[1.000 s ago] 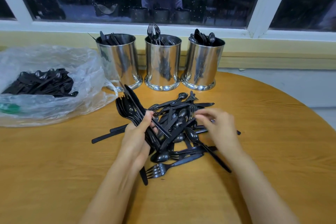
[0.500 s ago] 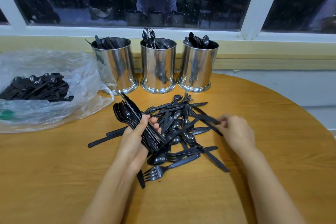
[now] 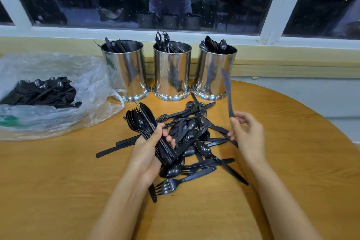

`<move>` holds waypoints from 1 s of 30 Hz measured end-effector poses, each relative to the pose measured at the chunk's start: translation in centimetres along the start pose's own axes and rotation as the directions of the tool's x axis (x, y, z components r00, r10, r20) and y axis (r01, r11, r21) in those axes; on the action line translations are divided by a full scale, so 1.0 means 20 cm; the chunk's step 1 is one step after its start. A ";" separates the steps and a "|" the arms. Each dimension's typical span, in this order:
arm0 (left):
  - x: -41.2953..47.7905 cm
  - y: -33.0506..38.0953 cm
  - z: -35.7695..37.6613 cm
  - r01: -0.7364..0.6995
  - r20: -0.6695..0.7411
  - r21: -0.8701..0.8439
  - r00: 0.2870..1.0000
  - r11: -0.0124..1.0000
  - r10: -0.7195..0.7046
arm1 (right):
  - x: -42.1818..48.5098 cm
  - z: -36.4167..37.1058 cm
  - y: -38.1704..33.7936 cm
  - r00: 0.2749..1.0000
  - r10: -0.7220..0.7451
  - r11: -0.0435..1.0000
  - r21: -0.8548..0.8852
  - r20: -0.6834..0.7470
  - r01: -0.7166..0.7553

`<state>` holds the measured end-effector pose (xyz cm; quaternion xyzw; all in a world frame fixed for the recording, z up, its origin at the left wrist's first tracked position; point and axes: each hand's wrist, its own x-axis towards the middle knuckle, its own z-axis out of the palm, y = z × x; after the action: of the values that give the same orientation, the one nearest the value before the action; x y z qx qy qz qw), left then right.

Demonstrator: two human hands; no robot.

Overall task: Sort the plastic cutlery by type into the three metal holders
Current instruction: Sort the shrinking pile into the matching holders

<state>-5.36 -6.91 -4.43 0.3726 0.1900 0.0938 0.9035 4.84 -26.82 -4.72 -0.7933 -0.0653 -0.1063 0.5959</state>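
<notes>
A pile of black plastic cutlery [image 3: 196, 142] lies on the round wooden table [image 3: 292, 161]. Behind it stand three metal holders: the left holder [image 3: 126, 72] has knives, the middle holder [image 3: 172, 72] forks, the right holder [image 3: 213, 72] spoons. My left hand [image 3: 149, 154] grips a bundle of spoons and knives [image 3: 145, 124] over the pile's left side. My right hand [image 3: 247, 134] pinches the handle of a single black knife [image 3: 228, 91], blade pointing up, right of the pile and in front of the right holder.
A clear plastic bag [image 3: 58, 91] with more black cutlery inside [image 3: 42, 93] lies at the left of the table. A window sill and dark window run behind the holders. The table's curved edge is at the right.
My right hand has pulled one knife out of the pile, moved right and lifted it upright. My left hand keeps its bundle in about the same place.
</notes>
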 end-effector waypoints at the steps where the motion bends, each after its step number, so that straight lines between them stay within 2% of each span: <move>1: 0.00 0.00 0.00 0.003 -0.007 -0.010 1.000 1.000 -0.003 | -0.02 0.02 -0.02 0.999 0.011 0.994 0.105 0.040 -0.015; 3: 0.01 0.00 0.00 -0.007 -0.028 -0.023 1.000 1.000 0.006 | -0.08 0.08 -0.08 0.989 0.026 0.970 0.237 0.147 -0.061; 5: 0.01 -0.01 0.01 -0.026 -0.047 -0.017 0.999 1.000 0.025 | -0.15 0.15 -0.11 0.967 0.018 0.958 0.271 0.253 -0.089; 13: 0.00 -0.01 0.02 -0.071 0.009 0.024 0.997 0.997 0.071 | -0.26 0.27 -0.10 0.894 -0.089 0.985 0.171 0.438 0.014; 17: 0.01 -0.01 0.02 -0.081 -0.014 0.007 0.997 0.997 0.081 | -0.26 0.27 -0.11 0.844 -0.123 0.987 0.150 0.522 0.051; 20: 0.01 -0.01 0.01 -0.100 -0.047 -0.031 0.994 0.995 0.098 | -0.20 0.22 -0.10 0.882 -0.174 0.985 0.089 0.437 0.150; 22: 0.02 -0.01 0.00 -0.083 -0.044 -0.074 0.996 0.994 0.079 | -0.12 0.16 -0.06 0.938 -0.186 0.977 -0.043 0.294 0.207; 25: 0.03 -0.01 -0.01 -0.044 -0.023 -0.081 0.999 0.996 0.042 | -0.01 0.07 0.01 0.970 -0.209 0.928 -0.286 0.128 0.237; 28: 0.02 -0.02 0.00 -0.032 0.011 -0.051 0.999 0.998 0.032 | 0.06 0.05 0.08 0.976 -0.167 0.856 -0.470 0.143 0.215; 30: 0.02 -0.03 0.00 -0.036 0.021 -0.039 0.999 0.999 0.037 | 0.07 0.06 0.11 0.979 -0.067 0.826 -0.540 0.191 0.161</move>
<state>-5.01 -7.16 -4.88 0.3596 0.1713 0.1098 0.9107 6.92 -26.25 -6.80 -0.9321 -0.1278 -0.0906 0.3265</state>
